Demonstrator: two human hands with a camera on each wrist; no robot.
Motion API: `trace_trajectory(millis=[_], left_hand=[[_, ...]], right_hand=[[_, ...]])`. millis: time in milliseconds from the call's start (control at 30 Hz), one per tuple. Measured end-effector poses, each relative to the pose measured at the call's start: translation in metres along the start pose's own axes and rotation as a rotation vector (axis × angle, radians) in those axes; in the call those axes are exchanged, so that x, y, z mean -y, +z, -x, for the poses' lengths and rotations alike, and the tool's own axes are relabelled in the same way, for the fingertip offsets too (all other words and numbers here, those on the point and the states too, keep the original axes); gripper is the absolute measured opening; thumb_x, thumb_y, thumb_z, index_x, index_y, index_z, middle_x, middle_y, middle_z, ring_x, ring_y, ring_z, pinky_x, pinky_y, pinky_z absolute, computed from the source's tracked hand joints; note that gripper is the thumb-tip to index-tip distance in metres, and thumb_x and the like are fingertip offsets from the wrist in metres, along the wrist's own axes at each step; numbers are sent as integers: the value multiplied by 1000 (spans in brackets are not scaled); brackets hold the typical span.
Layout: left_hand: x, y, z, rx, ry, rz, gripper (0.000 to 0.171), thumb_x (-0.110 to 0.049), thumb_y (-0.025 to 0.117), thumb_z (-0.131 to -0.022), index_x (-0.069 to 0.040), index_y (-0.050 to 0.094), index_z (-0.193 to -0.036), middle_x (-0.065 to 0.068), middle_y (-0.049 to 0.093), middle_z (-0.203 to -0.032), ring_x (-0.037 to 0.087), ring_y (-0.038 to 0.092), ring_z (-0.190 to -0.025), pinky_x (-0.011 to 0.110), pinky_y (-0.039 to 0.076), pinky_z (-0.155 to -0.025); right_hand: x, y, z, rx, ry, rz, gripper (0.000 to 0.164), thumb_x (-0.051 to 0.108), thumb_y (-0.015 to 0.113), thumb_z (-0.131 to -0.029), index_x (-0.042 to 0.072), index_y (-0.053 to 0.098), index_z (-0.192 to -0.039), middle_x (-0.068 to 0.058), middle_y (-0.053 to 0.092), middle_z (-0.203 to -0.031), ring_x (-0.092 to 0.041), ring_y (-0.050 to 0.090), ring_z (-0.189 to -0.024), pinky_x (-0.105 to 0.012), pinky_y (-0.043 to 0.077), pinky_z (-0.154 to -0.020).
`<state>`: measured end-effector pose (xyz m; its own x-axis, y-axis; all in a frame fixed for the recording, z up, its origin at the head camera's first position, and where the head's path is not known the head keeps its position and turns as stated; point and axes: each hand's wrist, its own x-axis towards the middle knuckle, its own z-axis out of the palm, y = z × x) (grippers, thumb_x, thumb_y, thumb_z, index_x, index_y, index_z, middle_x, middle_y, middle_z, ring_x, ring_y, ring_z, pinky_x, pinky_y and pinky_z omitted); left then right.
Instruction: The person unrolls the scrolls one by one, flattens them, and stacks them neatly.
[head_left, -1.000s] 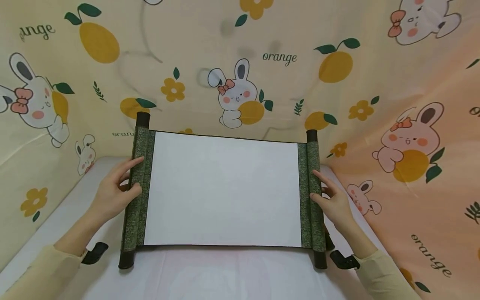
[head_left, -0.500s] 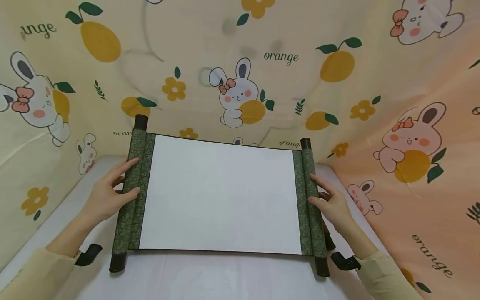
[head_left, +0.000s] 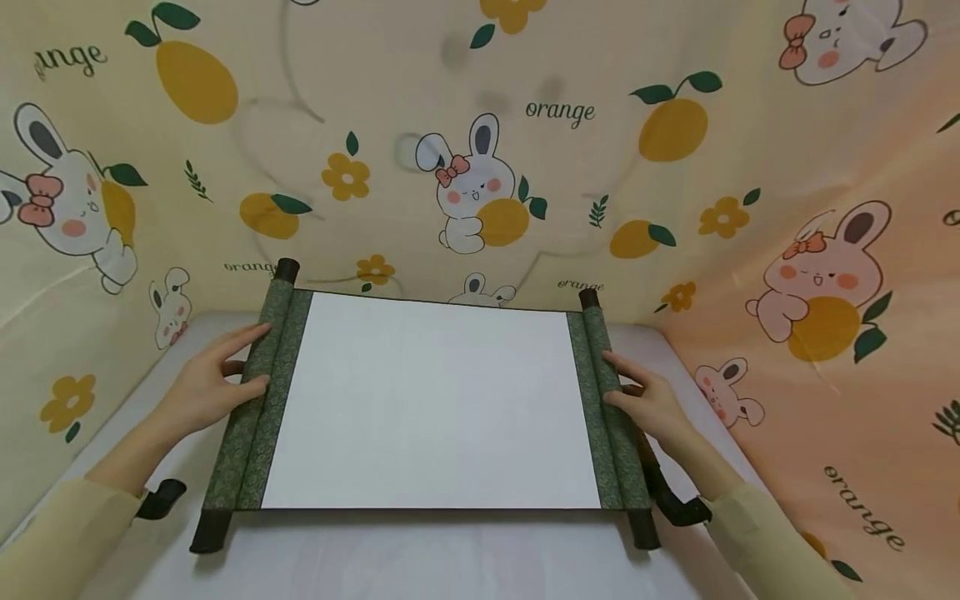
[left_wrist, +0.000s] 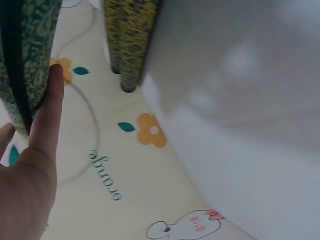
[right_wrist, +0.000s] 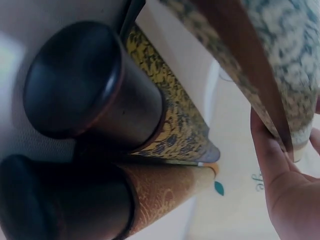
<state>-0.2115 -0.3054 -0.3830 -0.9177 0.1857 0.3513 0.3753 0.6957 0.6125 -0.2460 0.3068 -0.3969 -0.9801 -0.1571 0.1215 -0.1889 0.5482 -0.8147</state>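
Observation:
An unrolled hanging scroll with blank white paper, green patterned borders and black roller knobs is held up, its top leaning back. My left hand grips the left roller between thumb and fingers. Near the middle of the right roller, my right hand holds it in the same way. Close up, the left thumb side lies along the green roller. The right wrist view shows the right hand around its roller. Some fingers are hidden behind the rollers.
Behind the held scroll, a yellow-and-black patterned scroll and a brown patterned one show their dark knobs. Yellow patterned rollers also appear in the left wrist view. A white table lies below, with printed cloth walls around it.
The scroll's top edge has sunk and tilted farther back, and its left roller has shifted left. Both hands have moved a little left with it, still gripping the rollers.

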Motion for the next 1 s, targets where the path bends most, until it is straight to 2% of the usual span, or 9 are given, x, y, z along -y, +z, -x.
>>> trace_trajectory(millis=[133, 300, 400, 500, 600, 767, 833, 933, 1000], left_hand=[[7, 1, -8, 53, -26, -5, 71, -17, 70, -86, -12, 34, -148, 25, 32, -147, 52, 55, -104, 52, 49, -81], [13, 0, -17, 137, -111, -15, 72, -22, 68, -88, -11, 32, -149, 27, 28, -149, 57, 50, -109, 57, 49, -82], [20, 2, -21, 165, -139, -23, 71, -24, 68, -88, -10, 32, -149, 27, 28, -149, 57, 49, -110, 57, 49, -82], [27, 5, -24, 181, -142, -12, 70, -24, 68, -88, -9, 34, -148, 28, 29, -148, 55, 50, -110, 57, 48, -83], [34, 6, -27, 190, -150, -6, 70, -24, 67, -88, -10, 34, -148, 30, 29, -147, 53, 51, -110, 57, 47, -84], [42, 10, -33, 210, -176, -14, 71, -24, 67, -88, -8, 33, -148, 33, 29, -145, 53, 51, -111, 58, 46, -85], [46, 12, -36, 219, -184, -25, 71, -24, 67, -88, -7, 32, -148, 34, 29, -145, 54, 51, -111, 58, 46, -86], [51, 15, -40, 231, -187, -36, 72, -25, 68, -87, -5, 33, -147, 35, 29, -144, 54, 51, -110, 58, 46, -86], [55, 17, -43, 236, -177, -40, 72, -26, 69, -87, -3, 34, -146, 34, 30, -144, 54, 52, -109, 58, 46, -86]], right_hand=[[-4, 5, -9, 44, 7, 4, 61, 14, 66, -89, 21, 42, -145, -14, 33, -150, -40, 39, -130, -51, 41, -97], [-8, 12, -24, 72, 36, 28, 61, 13, 66, -88, 21, 43, -144, -16, 30, -151, -41, 37, -130, -49, 43, -92], [-10, 17, -32, 89, 69, 42, 62, 14, 66, -87, 24, 43, -144, -16, 33, -150, -27, 61, -86, -37, 49, -67], [-11, 22, -39, 107, 98, 56, 63, 13, 65, -86, 24, 43, -144, -17, 36, -147, -13, 36, -46, -29, 37, -46], [-12, 27, -46, 117, 103, 88, 64, 11, 65, -85, 22, 43, -144, -20, 40, -143, -11, 27, -41, -29, 35, -43], [-15, 33, -57, 122, 68, 134, 65, 8, 65, -84, 17, 42, -144, -13, 66, -88, -11, 29, -40, -29, 36, -43], [-15, 35, -61, 132, 69, 138, 65, 8, 64, -84, 17, 42, -145, -3, 54, -60, -11, 30, -41, -28, 35, -43], [-17, 37, -66, 162, 81, 135, 67, 8, 62, -84, 17, 39, -146, 4, 31, -49, -12, 30, -42, -28, 34, -44], [-18, 37, -69, 175, 99, 134, 68, 8, 62, -84, 18, 38, -147, 6, 31, -48, -12, 30, -42, -28, 33, -44]])
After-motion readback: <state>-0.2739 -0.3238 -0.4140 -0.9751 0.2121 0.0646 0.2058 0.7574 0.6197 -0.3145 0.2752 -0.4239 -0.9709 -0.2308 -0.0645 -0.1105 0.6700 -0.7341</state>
